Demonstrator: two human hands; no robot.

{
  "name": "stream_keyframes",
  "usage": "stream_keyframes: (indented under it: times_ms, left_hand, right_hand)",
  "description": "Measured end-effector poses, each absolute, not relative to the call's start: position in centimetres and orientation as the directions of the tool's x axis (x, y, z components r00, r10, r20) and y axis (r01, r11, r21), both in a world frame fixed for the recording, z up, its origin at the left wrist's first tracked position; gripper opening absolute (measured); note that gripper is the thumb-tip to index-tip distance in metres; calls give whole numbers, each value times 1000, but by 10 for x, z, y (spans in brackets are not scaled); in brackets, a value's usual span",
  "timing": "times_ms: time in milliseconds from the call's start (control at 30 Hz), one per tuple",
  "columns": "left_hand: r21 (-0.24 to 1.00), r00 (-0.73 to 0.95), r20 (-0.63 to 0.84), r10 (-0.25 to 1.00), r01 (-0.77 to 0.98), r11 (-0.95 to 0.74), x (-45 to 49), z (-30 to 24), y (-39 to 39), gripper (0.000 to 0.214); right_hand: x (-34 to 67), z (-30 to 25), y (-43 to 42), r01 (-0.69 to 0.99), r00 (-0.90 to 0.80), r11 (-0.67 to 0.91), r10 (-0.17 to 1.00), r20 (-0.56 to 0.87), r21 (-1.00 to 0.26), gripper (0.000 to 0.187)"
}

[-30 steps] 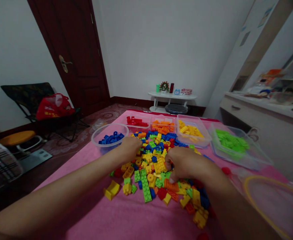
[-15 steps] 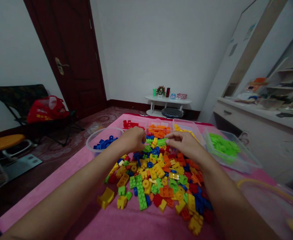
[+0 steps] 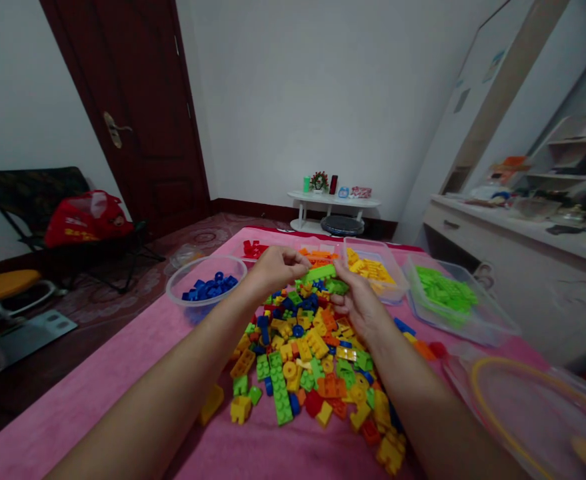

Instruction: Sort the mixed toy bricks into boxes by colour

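Note:
A loose heap of toy building bricks (image 3: 303,350) in yellow, green, orange, red and blue covers the middle of the pink cloth. Over its far side, my right hand (image 3: 357,300) is closed on a long green brick (image 3: 321,273), thumb at its right end. Another green piece (image 3: 337,287) shows just below, against the same fingers. My left hand (image 3: 280,268) is pinched at the long brick's left end, its fingertips partly hidden. A second long green brick (image 3: 280,390) lies in the near part of the heap.
A round tub (image 3: 173,287) of blue bricks stands left. Behind are red bricks (image 3: 253,249) and orange bricks (image 3: 319,257). A clear box (image 3: 400,288) with yellow bricks and another box (image 3: 497,327) with green bricks stand right. A yellow-rimmed clear lid (image 3: 477,380) lies near right.
My left hand has moved right to the long green brick. My right hand has turned and raised that brick slightly, with its fingers curled beneath. The view has shifted a little.

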State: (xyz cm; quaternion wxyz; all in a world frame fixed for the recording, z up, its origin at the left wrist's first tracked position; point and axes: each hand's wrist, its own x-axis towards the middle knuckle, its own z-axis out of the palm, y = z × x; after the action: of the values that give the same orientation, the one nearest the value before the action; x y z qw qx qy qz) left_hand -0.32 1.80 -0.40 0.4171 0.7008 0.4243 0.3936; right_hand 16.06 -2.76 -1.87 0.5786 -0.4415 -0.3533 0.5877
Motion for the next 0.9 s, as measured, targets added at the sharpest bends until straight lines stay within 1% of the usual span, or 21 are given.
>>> stream_keyframes:
  times_ms: [100, 167, 267, 333, 367, 433, 500, 567, 600, 667, 733, 767, 833, 900]
  left_hand:
    - [941, 316, 199, 928, 203, -271, 0, -11, 20, 14]
    - [942, 308, 226, 924, 172, -288, 4, -17, 21, 13]
    - [924, 307, 267, 914, 187, -333, 9, -26, 23, 17]
    - [875, 324, 300, 897, 281, -394, 9, -32, 26, 22]
    - [825, 342, 316, 885, 361, -435, 7, -35, 27, 24]
    - [659, 387, 335, 859, 555, -507, 3, -42, 30, 25]
    - [473, 415, 279, 866, 725, -500, -1, -49, 31, 27]
    - [337, 415, 189, 890, 824, -455, -3, -54, 30, 30]
    - [291, 409, 154, 899, 851, -437, -4, -56, 28, 32]
    - [237, 411, 123, 903, 872, -429, -3, -59, 25, 35]
    - [233, 414, 131, 901, 870, -434, -2, -60, 24, 37]
    - [250, 413, 139, 900, 865, -436, -2, -60, 24, 37]
    - [312, 407, 172, 897, 841, -441, -3, -58, 26, 33]
    - [392, 388, 243, 889, 799, -456, -6, -52, 29, 28]
  right_hand:
    - [155, -16, -33, -308, -31, -81, 997, -75, -948, 38]
    - [151, -16, -35, -283, -54, -47, 998, -33, -958, 40]
    - [150, -21, -33, -236, 43, 59, 998, 51, -970, 40]
    - [152, -25, -29, -249, 113, 110, 990, 84, -962, 36]
    - [155, -26, -26, -284, 137, 120, 987, 84, -951, 34]
    - [161, -27, -23, -396, 159, 111, 986, 51, -911, 32]
    - [167, -25, -22, -502, 147, 76, 989, 1, -862, 29]
    - [170, -21, -22, -564, 111, 32, 993, -37, -825, 23]
    - [170, -20, -23, -584, 95, 12, 994, -53, -812, 22]
    - [169, -18, -25, -611, 75, -19, 994, -81, -792, 20]
    - [165, -17, -26, -616, 55, -49, 993, -105, -786, 19]
    - [164, -18, -27, -613, 48, -61, 992, -114, -788, 20]
    - [162, -20, -27, -596, 45, -83, 990, -136, -799, 23]
    - [162, -22, -25, -568, 59, -103, 984, -165, -817, 25]
